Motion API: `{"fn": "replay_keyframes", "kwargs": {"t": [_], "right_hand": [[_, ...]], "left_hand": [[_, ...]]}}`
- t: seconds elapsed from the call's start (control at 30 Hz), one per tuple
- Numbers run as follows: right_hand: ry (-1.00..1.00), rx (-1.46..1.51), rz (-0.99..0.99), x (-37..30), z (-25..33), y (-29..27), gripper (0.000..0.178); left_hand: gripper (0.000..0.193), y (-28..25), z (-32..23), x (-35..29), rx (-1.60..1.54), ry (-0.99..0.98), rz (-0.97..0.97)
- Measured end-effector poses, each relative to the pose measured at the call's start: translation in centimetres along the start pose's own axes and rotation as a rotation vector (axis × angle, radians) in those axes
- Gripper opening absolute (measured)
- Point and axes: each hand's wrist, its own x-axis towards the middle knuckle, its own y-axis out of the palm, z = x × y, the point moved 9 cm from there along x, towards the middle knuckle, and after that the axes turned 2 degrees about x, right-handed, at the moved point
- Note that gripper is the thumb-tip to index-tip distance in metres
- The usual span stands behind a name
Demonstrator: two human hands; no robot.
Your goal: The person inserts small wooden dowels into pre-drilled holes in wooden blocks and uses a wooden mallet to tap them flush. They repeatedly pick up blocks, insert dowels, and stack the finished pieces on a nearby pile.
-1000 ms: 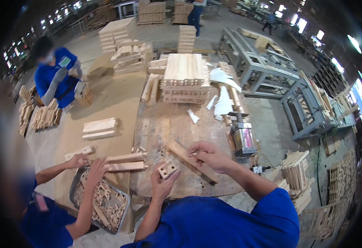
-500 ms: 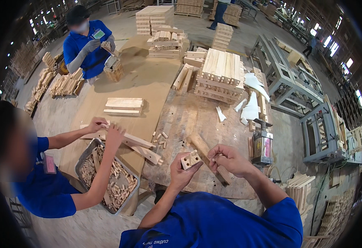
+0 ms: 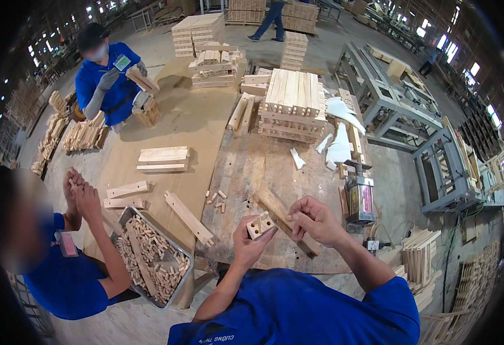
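Observation:
My left hand (image 3: 248, 241) is closed round a pale wooden block (image 3: 259, 226), its end with round holes turned up toward me. A small peg-like bit stands out at the block's top edge. Just to the right, my right hand (image 3: 315, 221) pinches a small wooden dowel (image 3: 290, 218), mostly covered by the fingertips. Beneath and between both hands, a round wooden club (image 3: 272, 201) lies slantwise on the worn tabletop (image 3: 235, 201). Several loose dowels (image 3: 216, 199) are scattered to the left of it.
At my left a co-worker's hands (image 3: 82, 192) work above a metal tray (image 3: 187, 270) of dowels. Another gloved worker (image 3: 111, 80) stands across the table. Stacked wooden bars (image 3: 292, 95), white foam scraps (image 3: 339, 146) and a metal can (image 3: 360, 198) lie toward the right edge.
My right hand has stayed near the block, fingers slightly shifted. The view has moved a little. The co-worker at left has raised both hands away from the bars on the table.

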Motion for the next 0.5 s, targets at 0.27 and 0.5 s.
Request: {"fn": "replay_keyframes", "kwargs": {"t": [0.27,0.5], "right_hand": [[0.216,0.37,-0.153,0.3,-4.0,-2.4,0.017],[0.243,0.556,-0.069,0.7,-3.8,-1.6,0.01]], "left_hand": [[0.044,0.6,0.3,0.3,0.033,-0.035,0.044],[0.042,0.2,0.8,0.3,0.032,-0.017,0.021]]}}
